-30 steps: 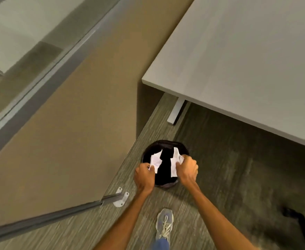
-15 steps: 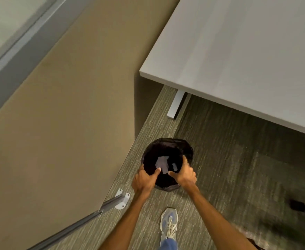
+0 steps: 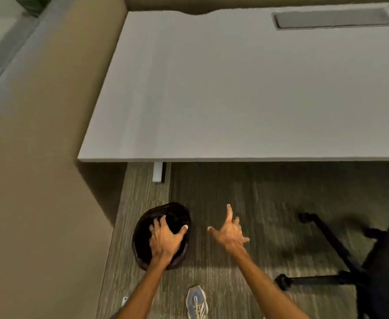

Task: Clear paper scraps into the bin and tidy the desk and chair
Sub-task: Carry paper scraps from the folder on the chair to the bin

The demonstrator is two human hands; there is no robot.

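A round black bin stands on the carpet beside the tan partition, below the desk's left corner. My left hand hovers over the bin's mouth with spread fingers and holds nothing. My right hand is to the right of the bin, above the carpet, fingers spread and empty. No paper scraps show in either hand; the bin's inside is dark. The pale grey desk fills the upper view. A black office chair sits at the lower right, partly cut off by the frame edge.
A tan partition wall runs along the left. A grey cable cover is set in the desk's far right. A white desk leg stands behind the bin. My shoe is on the carpet just below the bin.
Both hands let the white paper scraps drop into the bin and then spread open. My right hand moved right, off the bin. The view lifted, showing the desk and the chair.
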